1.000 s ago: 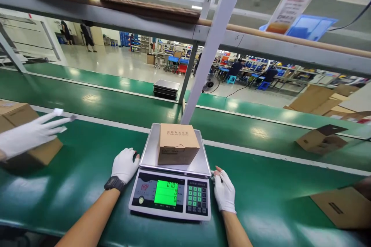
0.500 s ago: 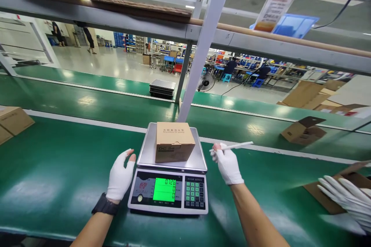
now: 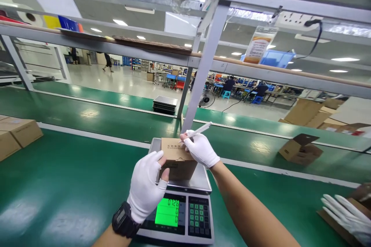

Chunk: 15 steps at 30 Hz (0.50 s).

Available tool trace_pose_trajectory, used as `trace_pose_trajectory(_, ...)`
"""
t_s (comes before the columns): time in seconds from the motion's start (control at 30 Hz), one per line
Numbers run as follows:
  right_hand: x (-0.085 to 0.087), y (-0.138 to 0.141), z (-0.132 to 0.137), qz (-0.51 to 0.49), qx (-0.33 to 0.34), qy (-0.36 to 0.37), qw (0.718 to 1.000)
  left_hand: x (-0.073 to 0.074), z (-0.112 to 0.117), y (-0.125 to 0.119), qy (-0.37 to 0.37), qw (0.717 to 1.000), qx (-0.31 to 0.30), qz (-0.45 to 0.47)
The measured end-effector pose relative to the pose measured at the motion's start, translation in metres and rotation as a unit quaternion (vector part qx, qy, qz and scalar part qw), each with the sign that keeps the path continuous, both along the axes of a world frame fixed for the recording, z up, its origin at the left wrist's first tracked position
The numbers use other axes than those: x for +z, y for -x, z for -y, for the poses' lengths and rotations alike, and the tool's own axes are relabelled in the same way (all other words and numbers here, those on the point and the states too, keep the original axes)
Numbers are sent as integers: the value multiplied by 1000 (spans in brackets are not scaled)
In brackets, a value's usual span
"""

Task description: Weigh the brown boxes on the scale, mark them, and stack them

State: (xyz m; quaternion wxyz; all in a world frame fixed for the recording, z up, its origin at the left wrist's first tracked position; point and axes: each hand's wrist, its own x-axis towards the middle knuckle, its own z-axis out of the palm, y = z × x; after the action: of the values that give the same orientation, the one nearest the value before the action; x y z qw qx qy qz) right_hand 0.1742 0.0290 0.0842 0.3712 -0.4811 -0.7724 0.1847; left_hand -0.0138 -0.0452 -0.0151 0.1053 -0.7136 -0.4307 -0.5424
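A small brown cardboard box (image 3: 178, 168) with printing on its lid sits on the metal pan of a digital weighing scale (image 3: 198, 235), whose green display is lit. My left hand (image 3: 146, 185), in a white glove with bare thumb and index tips, is at the box's left front corner. Its thumb and fingers are apart; whether they touch the cardboard I cannot tell. Above the lid's right part, my right hand (image 3: 203, 148), gloved the same way, is closed around a slim white pen (image 3: 203, 128). The pen's lower end is hidden by the fingers.
Brown boxes (image 3: 21, 133) stand on the green bench at left. At right, a co-worker's gloved hand (image 3: 344, 214) is over a carton. An open box (image 3: 301, 149) and another scale (image 3: 165, 104) stand farther back. A slanted metal post (image 3: 199, 81) rises behind my scale.
My right hand has moved left with the pen, from beside the scale to over the box lid. My left hand has come in to the box's left side. The view has tilted up.
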Motion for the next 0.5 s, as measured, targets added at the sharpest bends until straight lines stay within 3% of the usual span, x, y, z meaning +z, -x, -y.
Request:
trace_pose_trajectory(0.2, -5, 13, -17, 39, -50, 14, 998, 0, 2, 0, 2, 1000, 7, 6)
trace_pose_trajectory(0.5, -6, 16, -17, 65, -73, 11, 995, -2, 0, -4, -6, 999, 5, 32)
